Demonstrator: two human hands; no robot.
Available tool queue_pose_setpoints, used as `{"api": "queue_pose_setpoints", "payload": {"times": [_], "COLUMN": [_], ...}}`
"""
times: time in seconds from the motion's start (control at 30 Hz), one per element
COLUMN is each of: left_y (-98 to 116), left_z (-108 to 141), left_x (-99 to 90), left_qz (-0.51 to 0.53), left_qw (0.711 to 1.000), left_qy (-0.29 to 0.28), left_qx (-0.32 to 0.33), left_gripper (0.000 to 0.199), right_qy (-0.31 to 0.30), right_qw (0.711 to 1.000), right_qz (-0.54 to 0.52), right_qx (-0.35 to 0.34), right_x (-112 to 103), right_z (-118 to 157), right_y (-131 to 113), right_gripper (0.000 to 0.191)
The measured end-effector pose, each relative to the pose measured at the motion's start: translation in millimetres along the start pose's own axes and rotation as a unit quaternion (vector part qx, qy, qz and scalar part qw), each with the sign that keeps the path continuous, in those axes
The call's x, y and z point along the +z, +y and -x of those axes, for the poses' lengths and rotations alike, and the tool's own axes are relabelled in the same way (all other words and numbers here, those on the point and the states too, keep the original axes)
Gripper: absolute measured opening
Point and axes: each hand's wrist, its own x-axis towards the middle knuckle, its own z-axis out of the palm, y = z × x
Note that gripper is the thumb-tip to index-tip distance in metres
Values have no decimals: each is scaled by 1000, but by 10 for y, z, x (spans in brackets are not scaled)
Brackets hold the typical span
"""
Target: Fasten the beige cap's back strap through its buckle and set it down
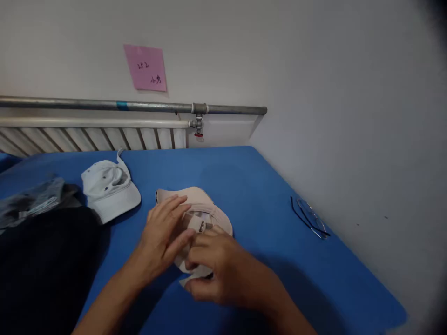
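A beige cap [221, 217] lies on the blue surface in front of me, its inside facing up and its brim pointing away to the upper left. My left hand [162, 235] rests over the cap's left side with its fingers spread. On the cap's near right side, my right hand [218, 265] has its fingers curled round the edge by the strap end. A pale label and a small dark buckle-like piece show inside the cap between the two hands. Much of the near edge is hidden by my right hand.
On the blue surface [230, 172], a white cap [115, 202] lies at the left, beside grey and black cloth [45, 265]. Eyeglasses [310, 218] lie near the right edge. A radiator [139, 137], metal pipe [230, 109] and pink note [146, 67] are behind.
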Motion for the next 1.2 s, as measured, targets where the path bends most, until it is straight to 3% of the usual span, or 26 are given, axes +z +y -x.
{"api": "queue_pose_setpoints", "payload": {"times": [0.1,0.27,0.4,0.5,0.6,0.73,0.8,0.87,0.93,1.03,1.13,1.2], "left_y": [-19,-67,-111,-119,-90,-26,-2,17,37,66,80,79], "left_z": [9,13,-9,-26,-26,-8,-4,-4,-9,-30,-60,-72], "left_x": [73,6,-107,-171,-217,-272,-299,-321,-339,-372,-429,-472], "left_qz": [-78,-77,-38,-6,20,97,153,183,178,176,209,218], "left_qw": [996,995,992,986,978,961,946,936,933,928,930,933], "left_qy": [-42,-66,-112,-146,-167,-170,-172,-183,-219,-289,-287,-276], "left_qx": [24,-21,-51,-81,-122,-197,-226,-240,-225,-159,-98,-78], "left_gripper": [45,34,28,24,17,10,18,33,40,23,23,22], "right_qy": [-33,-71,-64,-54,36,239,279,284,285,293,272,223], "right_qw": [997,993,997,996,970,876,838,826,829,835,844,865], "right_qz": [73,95,43,-69,-241,-414,-462,-477,-468,-438,-414,-391], "right_qx": [6,25,22,0,7,66,80,91,110,159,205,222], "right_x": [87,113,61,-37,-143,-162,-112,-53,-16,-31,-100,-134], "right_z": [32,98,96,80,75,71,58,37,11,-29,-45,-36], "right_y": [-65,-107,-72,-51,-16,130,225,298,329,308,256,232], "right_gripper": [16,5,18,25,23,14,12,10,9,5,22,31]}}
